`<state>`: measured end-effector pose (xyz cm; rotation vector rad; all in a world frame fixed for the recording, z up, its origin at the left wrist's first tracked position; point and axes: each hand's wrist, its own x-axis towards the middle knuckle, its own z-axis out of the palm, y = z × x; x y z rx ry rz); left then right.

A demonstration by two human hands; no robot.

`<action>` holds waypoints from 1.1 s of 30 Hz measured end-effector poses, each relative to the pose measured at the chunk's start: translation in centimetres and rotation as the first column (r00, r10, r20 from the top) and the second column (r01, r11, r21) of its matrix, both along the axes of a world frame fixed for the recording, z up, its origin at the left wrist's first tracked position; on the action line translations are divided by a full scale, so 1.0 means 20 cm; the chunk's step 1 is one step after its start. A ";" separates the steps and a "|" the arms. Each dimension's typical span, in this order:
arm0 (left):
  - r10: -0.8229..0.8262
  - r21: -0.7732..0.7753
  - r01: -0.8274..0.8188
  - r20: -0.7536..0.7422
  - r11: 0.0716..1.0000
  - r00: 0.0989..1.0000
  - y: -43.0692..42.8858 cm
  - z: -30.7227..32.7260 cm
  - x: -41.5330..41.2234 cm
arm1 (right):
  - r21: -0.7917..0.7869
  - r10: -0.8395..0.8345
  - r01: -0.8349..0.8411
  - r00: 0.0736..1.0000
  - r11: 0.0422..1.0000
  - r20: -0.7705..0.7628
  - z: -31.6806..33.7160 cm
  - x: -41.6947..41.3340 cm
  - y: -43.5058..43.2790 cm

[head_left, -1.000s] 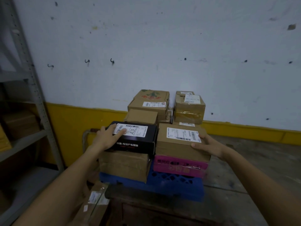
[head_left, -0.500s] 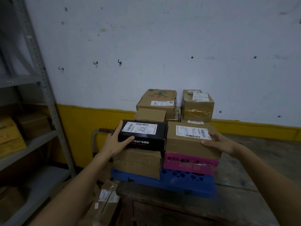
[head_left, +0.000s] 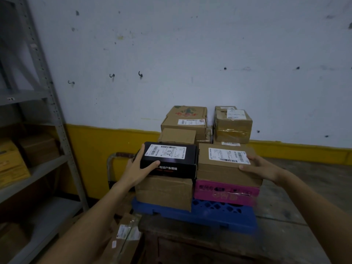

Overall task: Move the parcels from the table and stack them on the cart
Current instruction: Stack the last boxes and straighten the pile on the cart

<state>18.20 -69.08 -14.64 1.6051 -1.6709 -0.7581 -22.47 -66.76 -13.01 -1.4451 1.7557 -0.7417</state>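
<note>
The blue cart deck [head_left: 219,216] shows a bare strip along its near edge, in front of the parcels; to the right of the deck the floor [head_left: 304,183] lies open, while to its left the grey shelf rack [head_left: 57,121] stands near, with the cart handle [head_left: 112,159] between rack and load; behind the deck is the white wall with a yellow band [head_left: 91,141].

At the front of the deck the black parcel [head_left: 171,162] sits on a plain brown box [head_left: 163,191], and just beside it the labelled brown parcel [head_left: 224,164] lies on a pink parcel [head_left: 224,191]; both top parcels touch along their inner sides. At the back of the deck more brown parcels [head_left: 184,119] are stacked higher, their lower tiers hidden by the front row. Nearer than the deck, the dark table [head_left: 190,241] is cut off by the frame's lower edge, and a taped parcel [head_left: 125,235] at its left is blurred.

The left hand [head_left: 137,170] clasps the black parcel's left end, thumb across the front face, fingers up the end; the right hand [head_left: 261,166] holds the labelled brown parcel's near right corner, thumb on top by the label, fingers on the side; both forearms reach in from below.
</note>
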 end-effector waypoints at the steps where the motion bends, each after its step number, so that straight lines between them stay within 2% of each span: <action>1: 0.010 0.005 -0.010 0.004 1.000 1.000 0.00 0.00 0.00 | 0.001 -0.007 0.007 1.000 1.000 0.002 0.00 0.00 0.00; 18: 0.001 0.081 -0.002 0.015 0.997 1.000 -0.03 0.01 -0.03 | -0.017 -0.073 0.073 0.997 0.997 0.026 -0.01 0.03 -0.01; 23: 0.000 0.098 -0.002 0.019 0.995 1.000 -0.03 0.04 -0.01 | -0.019 -0.067 0.067 0.998 0.998 -0.011 -0.01 0.03 0.00; 26: 0.084 0.075 -0.095 0.136 0.993 0.987 -0.06 0.09 0.00 | -0.038 -0.137 0.134 0.987 0.990 -0.088 0.02 0.03 -0.02; 28: 0.138 0.012 -0.148 0.288 0.989 0.948 -0.10 0.15 -0.01 | -0.146 -0.203 0.176 0.960 0.973 -0.193 0.06 0.04 -0.04; 31: 0.141 -0.083 -0.116 0.466 0.990 0.873 -0.20 0.23 -0.08 | -0.323 -0.235 0.112 0.899 0.940 -0.370 0.11 0.09 -0.10; 33: 0.102 -0.093 -0.063 0.520 0.994 0.848 -0.29 0.27 -0.17 | -0.335 -0.185 0.021 0.865 0.942 -0.466 0.13 0.16 -0.15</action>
